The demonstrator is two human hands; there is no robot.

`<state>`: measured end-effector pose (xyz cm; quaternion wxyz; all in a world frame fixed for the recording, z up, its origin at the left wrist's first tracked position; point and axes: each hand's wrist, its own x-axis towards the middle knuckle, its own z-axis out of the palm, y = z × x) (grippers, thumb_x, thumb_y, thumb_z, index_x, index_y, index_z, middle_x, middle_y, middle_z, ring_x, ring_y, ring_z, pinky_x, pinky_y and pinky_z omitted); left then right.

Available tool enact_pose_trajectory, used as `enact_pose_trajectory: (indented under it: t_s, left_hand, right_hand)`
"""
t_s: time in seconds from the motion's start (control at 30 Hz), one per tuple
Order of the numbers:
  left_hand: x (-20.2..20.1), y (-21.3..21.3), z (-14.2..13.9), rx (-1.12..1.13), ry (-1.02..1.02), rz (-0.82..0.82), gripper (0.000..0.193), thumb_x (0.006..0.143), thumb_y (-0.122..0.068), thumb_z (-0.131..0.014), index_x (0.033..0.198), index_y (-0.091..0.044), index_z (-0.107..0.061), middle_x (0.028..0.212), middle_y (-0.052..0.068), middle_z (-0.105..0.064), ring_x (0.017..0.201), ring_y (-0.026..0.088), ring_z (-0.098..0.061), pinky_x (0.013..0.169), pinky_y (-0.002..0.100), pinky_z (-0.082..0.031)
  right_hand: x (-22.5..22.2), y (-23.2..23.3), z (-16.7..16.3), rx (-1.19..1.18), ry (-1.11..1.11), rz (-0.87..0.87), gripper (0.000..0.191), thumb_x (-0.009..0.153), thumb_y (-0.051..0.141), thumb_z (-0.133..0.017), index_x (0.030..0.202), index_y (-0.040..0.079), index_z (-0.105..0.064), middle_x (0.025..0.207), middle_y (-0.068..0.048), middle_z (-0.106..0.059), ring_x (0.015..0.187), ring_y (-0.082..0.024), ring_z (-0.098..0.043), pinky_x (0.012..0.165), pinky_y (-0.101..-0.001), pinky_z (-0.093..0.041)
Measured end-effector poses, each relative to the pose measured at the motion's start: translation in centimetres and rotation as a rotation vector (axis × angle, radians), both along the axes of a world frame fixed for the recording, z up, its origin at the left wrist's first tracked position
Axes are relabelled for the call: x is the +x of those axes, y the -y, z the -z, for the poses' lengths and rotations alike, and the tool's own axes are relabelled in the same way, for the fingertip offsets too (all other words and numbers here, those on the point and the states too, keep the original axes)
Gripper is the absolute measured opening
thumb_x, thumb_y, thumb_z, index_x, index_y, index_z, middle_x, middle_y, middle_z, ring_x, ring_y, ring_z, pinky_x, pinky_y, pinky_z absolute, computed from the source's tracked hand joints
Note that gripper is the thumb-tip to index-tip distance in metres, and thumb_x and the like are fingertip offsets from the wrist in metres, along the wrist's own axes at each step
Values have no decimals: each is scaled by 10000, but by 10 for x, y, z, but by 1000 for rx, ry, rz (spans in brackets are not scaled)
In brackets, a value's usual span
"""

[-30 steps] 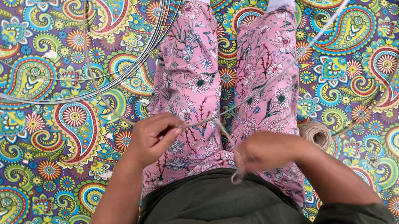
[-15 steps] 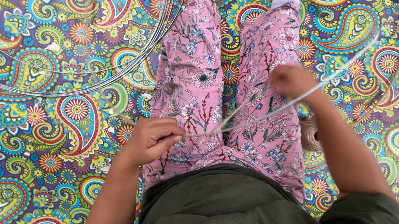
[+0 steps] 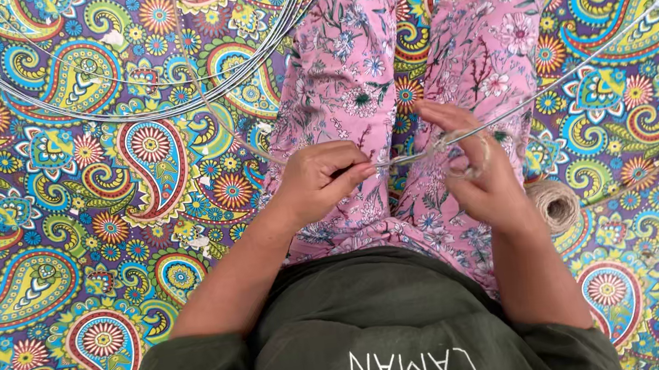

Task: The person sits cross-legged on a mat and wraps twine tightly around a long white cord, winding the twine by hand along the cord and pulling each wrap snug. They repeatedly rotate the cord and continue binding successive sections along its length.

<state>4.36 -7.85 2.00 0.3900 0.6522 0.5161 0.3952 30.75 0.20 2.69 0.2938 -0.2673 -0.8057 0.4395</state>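
Here the person is sitting on a paisley mat with legs stretched out in pink floral trousers, and both hands are meeting over the lap. The left hand is pinching the near end of a thin metal wire between thumb and fingertips, closed firmly on it. The right hand is curling around the same wire just to the right of that pinch, with a pale strand of twine appearing to loop by its fingers; whether the fingers are fully closed on the strand is hard to tell. From the hands the wire is running up and away to the far right, rising off the mat. A ball of twine is lying on the mat just right of the right leg, near the right wrist. A stack of wire hoops is resting on the mat at the far left, well apart from the hands.

Judging by this, the step in hand is binding twine around the wire, close to where the left hand is gripping it. The next turn seems to be calling for a steady pinch from the left hand while the right is carrying the strand around the wire, keeping it taut so the wraps are lying side by side.
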Motion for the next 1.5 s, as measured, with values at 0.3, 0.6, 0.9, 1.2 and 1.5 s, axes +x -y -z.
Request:
enact_pose_trajectory:
  t_s: [0.3,0.6,0.9,1.2,1.5]
  left_hand:
    - [10,6,-3,-2,-49,-8,164,946,-252,-725,881,-101,-725,743,42,-648,638,209,-629,583,333,-470]
    - [11,7,2,10,-79,27,177,962,-260,-717,879,-103,-713,738,39,-635,658,212,-632,592,338,-472]
    - [8,9,-1,-168,60,-19,141,937,-247,-725,925,-108,-742,702,8,-642,580,113,-587,550,288,-446]
    - [18,10,26,-223,323,35,240,987,-175,-682,1201,-76,-729,824,37,-607,731,103,-557,683,267,-444]
    - [27,6,14,-102,242,6,133,977,-152,-707,1061,-71,-768,922,32,-763,773,140,-701,689,289,-540]
  right_hand:
    - [7,45,19,-536,-461,280,456,998,190,-675,1363,-30,-514,1062,-105,-564,882,-130,-526,786,-243,-433]
    - [32,47,15,-309,-580,472,191,1119,111,-663,1260,23,-570,956,-88,-619,725,-92,-577,642,-214,-478]
    - [-7,43,81,-296,138,334,93,1022,131,-682,1084,62,-688,705,2,-610,605,-70,-517,542,-260,-422]
    - [-57,48,106,14,434,-70,145,870,144,-699,996,82,-666,855,-156,-707,766,-389,-682,636,-494,-524]
    - [-41,47,45,-57,-79,7,463,798,-2,-595,1256,-4,-529,1200,-178,-590,1121,-343,-588,953,-441,-459]
